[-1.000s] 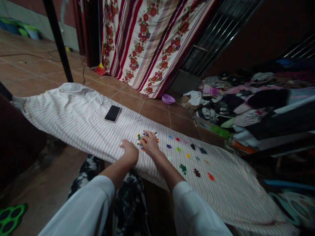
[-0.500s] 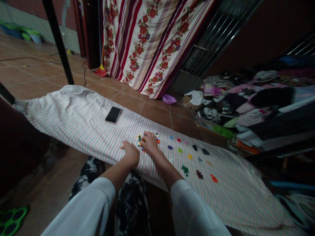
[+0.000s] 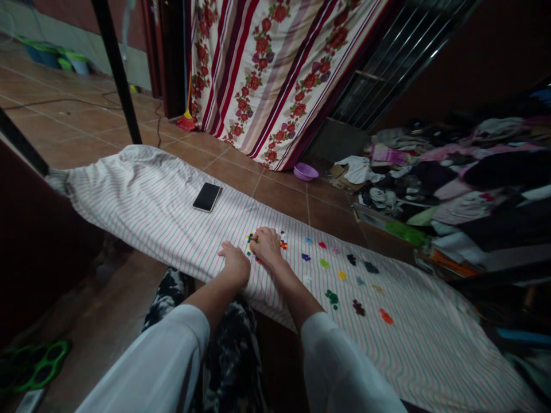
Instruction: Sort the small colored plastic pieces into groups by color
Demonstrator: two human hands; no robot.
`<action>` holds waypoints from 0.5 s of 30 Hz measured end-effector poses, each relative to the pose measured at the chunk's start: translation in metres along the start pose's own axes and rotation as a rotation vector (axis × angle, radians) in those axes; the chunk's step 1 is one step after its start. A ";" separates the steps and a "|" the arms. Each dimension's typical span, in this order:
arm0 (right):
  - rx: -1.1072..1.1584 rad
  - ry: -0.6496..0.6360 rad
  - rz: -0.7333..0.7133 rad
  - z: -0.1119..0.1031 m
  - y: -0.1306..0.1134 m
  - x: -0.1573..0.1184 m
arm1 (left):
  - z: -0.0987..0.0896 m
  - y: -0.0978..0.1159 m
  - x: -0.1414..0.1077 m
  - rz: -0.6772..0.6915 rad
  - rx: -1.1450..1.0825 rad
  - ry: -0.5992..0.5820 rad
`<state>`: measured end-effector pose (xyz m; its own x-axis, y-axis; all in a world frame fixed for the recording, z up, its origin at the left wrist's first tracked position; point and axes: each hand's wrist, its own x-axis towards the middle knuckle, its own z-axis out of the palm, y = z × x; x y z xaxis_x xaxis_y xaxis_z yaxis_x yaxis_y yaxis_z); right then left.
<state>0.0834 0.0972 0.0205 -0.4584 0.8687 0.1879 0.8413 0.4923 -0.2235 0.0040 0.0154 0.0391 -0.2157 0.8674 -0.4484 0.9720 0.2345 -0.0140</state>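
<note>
My right hand [image 3: 267, 246] bends down over a pile of small multicoloured pieces [image 3: 251, 237], its fingertips drawn together among them. Whatever they pinch is too small to make out. Just left of it, my left hand [image 3: 236, 264] rests on the striped cloth [image 3: 172, 223] beside the pile, fingers stretched out and nothing seen in them. To the right, small single-colour heaps lie spread out, among them a dark green heap [image 3: 332, 299], a dark brown heap [image 3: 359, 307], an orange heap [image 3: 386, 316] and a yellow heap [image 3: 342, 275].
A phone [image 3: 207, 197] lies on the cloth up and left of my hands. On the tiled floor beyond are a purple basin [image 3: 305, 171] and a red broom [image 3: 186, 121] near a floral curtain [image 3: 275, 74]. Piled clothes [image 3: 456, 166] fill the right side.
The whole view has shifted slightly, so things appear further right. My right hand remains over the multicoloured pile with its fingers drawn in a little; my left hand stays beside it.
</note>
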 end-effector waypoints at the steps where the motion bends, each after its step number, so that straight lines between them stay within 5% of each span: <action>1: 0.028 0.033 0.009 0.000 0.001 -0.001 | 0.000 0.000 0.000 0.001 -0.007 0.000; 9: 0.525 0.211 0.186 -0.009 0.021 -0.024 | -0.003 -0.001 -0.001 -0.041 0.009 -0.011; 15: 0.855 0.369 0.299 -0.026 0.060 -0.067 | -0.008 -0.003 -0.009 -0.039 0.011 -0.024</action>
<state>0.1718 0.0670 0.0191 -0.0187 0.9638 0.2660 0.3501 0.2556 -0.9012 0.0027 0.0101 0.0506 -0.2512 0.8469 -0.4687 0.9640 0.2626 -0.0420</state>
